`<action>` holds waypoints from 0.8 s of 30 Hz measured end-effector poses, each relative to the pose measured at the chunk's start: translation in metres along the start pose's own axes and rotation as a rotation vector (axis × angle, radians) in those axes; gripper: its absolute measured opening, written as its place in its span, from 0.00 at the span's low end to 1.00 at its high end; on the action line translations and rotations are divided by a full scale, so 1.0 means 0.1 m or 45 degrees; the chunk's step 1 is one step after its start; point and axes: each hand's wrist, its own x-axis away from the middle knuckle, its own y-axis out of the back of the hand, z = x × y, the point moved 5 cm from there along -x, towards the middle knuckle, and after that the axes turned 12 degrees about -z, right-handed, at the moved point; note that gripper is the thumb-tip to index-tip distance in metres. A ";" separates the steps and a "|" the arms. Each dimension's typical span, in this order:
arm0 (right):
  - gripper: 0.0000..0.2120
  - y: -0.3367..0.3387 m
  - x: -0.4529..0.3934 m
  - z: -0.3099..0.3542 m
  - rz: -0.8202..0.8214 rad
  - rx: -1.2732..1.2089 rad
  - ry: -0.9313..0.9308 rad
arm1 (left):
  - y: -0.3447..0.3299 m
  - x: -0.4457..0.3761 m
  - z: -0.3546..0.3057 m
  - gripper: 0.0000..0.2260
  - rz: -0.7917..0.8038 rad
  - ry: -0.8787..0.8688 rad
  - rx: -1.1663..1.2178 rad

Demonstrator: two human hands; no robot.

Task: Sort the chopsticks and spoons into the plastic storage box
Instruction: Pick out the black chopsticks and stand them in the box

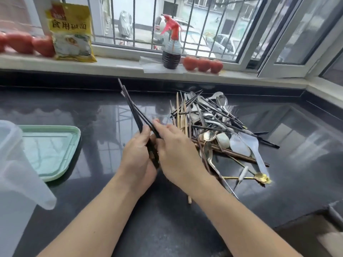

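Clear plastic storage box (13,173) at near left on the worktop (167,219). Left hand (137,156) grips black chopsticks (133,110); right hand (176,151) pinches them. Mixed cutlery pile (213,127) lies right.

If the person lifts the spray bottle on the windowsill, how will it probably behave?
The spray bottle is tall and narrow, so a sideways push would probably tip it. Dark liquid fills only its lower part, so it is likely rather light. Its red trigger head should give an easy hold.
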 end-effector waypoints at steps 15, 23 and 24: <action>0.13 0.65 -0.51 -1.40 0.026 0.520 -0.253 | 0.13 -0.04 -0.08 0.09 -0.129 -0.133 -0.271; 0.11 0.48 -0.47 -1.33 0.213 0.903 0.228 | 0.18 -0.01 -0.11 0.08 -0.083 -0.145 -0.445; 0.12 0.51 -0.47 -1.29 0.198 0.893 0.246 | 0.18 0.01 -0.11 0.09 -0.072 -0.139 -0.428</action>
